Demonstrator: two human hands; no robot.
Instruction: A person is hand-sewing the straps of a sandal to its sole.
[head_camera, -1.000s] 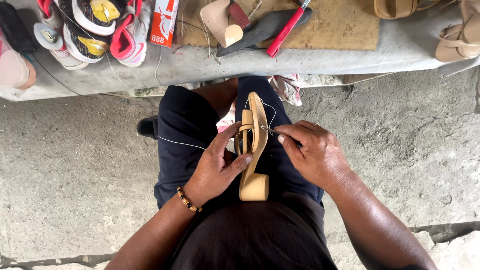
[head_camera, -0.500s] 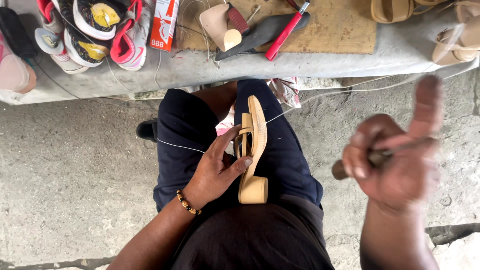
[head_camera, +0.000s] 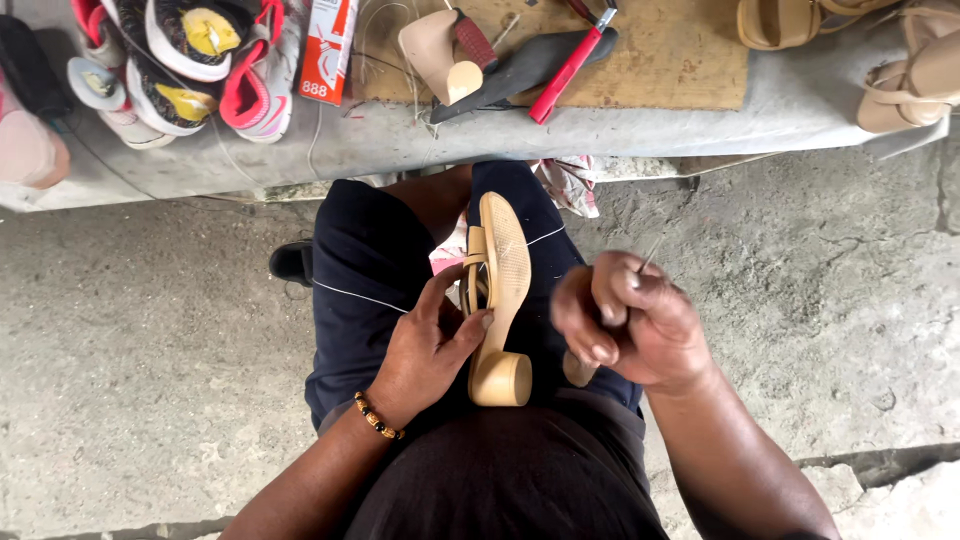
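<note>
Beige heeled sandal, one, between two hands.

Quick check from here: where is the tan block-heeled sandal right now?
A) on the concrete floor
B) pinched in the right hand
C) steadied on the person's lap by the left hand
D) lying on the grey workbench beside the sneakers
C: the tan block-heeled sandal stands sole-out on the lap, the left hand against its side, while the right hand is fisted apart from it.

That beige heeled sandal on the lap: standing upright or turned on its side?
On its side: the sandal shows its textured sole edge-on, block heel toward the person, steadied by the left hand.
</note>
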